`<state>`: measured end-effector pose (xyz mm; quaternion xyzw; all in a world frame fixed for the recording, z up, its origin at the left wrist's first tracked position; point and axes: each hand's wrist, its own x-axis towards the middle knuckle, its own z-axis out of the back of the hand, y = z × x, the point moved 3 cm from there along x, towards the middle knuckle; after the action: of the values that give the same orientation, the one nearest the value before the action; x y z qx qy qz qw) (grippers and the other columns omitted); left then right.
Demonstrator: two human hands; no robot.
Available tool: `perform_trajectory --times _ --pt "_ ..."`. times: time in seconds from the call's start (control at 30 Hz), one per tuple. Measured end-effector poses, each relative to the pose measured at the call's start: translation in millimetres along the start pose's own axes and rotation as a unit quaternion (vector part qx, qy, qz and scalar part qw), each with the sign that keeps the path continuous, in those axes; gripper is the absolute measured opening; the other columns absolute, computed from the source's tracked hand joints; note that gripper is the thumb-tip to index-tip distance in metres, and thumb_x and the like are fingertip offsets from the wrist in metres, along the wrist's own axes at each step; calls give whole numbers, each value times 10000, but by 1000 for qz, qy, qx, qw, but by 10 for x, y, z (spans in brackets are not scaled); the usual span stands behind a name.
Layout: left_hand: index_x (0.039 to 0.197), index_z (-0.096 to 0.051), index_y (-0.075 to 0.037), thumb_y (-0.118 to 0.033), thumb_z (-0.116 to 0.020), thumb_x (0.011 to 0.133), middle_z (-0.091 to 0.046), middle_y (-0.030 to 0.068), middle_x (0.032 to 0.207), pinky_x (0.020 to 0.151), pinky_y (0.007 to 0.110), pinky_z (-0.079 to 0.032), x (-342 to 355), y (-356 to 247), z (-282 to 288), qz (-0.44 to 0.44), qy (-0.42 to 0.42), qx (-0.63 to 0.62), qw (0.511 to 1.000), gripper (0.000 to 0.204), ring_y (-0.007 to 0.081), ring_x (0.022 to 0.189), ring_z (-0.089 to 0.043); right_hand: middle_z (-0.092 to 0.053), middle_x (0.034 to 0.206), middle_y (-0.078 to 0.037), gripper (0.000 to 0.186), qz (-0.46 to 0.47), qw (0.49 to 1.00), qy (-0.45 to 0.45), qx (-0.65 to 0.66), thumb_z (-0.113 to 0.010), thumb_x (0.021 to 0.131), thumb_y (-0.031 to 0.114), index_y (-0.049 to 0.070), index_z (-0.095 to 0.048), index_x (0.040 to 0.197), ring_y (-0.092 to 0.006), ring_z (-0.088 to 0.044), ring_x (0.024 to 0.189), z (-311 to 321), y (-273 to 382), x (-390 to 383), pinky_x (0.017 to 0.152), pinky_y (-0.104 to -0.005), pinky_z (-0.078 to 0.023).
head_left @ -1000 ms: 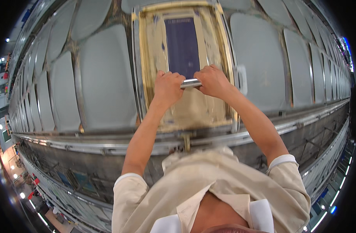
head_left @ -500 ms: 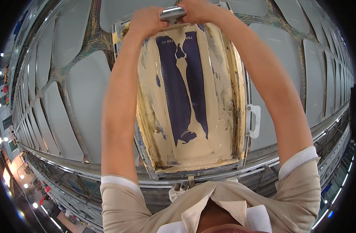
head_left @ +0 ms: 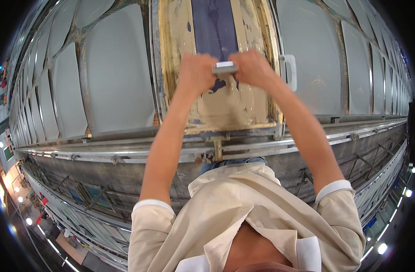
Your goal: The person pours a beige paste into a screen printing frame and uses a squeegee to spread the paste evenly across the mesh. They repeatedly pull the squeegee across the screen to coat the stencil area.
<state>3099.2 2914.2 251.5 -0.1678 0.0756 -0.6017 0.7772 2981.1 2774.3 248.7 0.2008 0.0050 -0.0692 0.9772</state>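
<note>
With both arms bent toward me, I grip a squeegee (head_left: 224, 69) that has a pale metal handle. My left hand (head_left: 197, 73) is closed on its left end and my right hand (head_left: 252, 68) on its right end. Its lower edge and my fingertips are hidden. It stands inside a printing screen (head_left: 273, 41), toward the near end. Past the squeegee runs a dark purple stencil area (head_left: 215, 31) with a faint streak down its middle. Wet beige ink (head_left: 230, 109) covers the near end of the screen and its side strips.
A white handle (head_left: 291, 72) sticks out from the screen's right side. Grey flat pieces (head_left: 119, 68) lie in rows on the long table, left and right. A metal rail (head_left: 257, 148) runs along the table's near edge, close to my body.
Both hands have drawn the squeegee from the screen's far end toward me. The thick beige streak on the purple area has thinned. My view has shifted, showing more of the near edge.
</note>
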Motion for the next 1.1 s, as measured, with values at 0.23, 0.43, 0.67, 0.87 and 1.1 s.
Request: perform_trajectory --times 0.23,0.43,0.67,0.87,1.1 --pt "940 -745 -143 -95 -807 630 -681 -4 911 864 391 -425 -1146 -792 -51 49 -56 -15 997 320 224 896 -625 -715 932 -158 314 -32 992 -40 114 -789 826 317 65 -722 1002 -354 -664 953 121 499 -969 850 -444 -513" --pt "928 -729 -135 -88 -767 643 -669 7 966 906 414 -410 -1163 -852 39 53 -47 15 997 291 233 1006 -600 -717 1080 -198 370 -424 861 -271 65 -676 927 420 76 -703 1059 -392 -660 1015 170 -1139 -906 871 -483 -505" --pt "897 -694 -139 -57 -695 662 -673 0 970 933 410 -392 -1273 -798 37 46 -49 23 997 249 214 966 -615 -708 872 -126 291 -376 860 -307 156 -664 957 340 63 -705 1038 -237 -652 765 185 -1238 -982 690 -388 -490" --pt "917 -702 -150 -24 -695 647 -698 -6 995 948 395 -404 -1552 -658 437 58 -133 -41 989 298 197 949 -643 -673 812 -74 308 -416 838 -291 198 -664 965 342 45 -707 1034 -170 -570 715 873 -435 -784 671 -351 -456" --pt "901 -726 -117 -26 -709 669 -728 32 956 876 438 -466 -2305 696 1147 51 -169 -7 984 250 264 937 -676 -712 874 -136 205 -292 852 -376 217 -676 936 268 67 -706 964 -277 -679 782 -218 662 294 725 -394 -516"
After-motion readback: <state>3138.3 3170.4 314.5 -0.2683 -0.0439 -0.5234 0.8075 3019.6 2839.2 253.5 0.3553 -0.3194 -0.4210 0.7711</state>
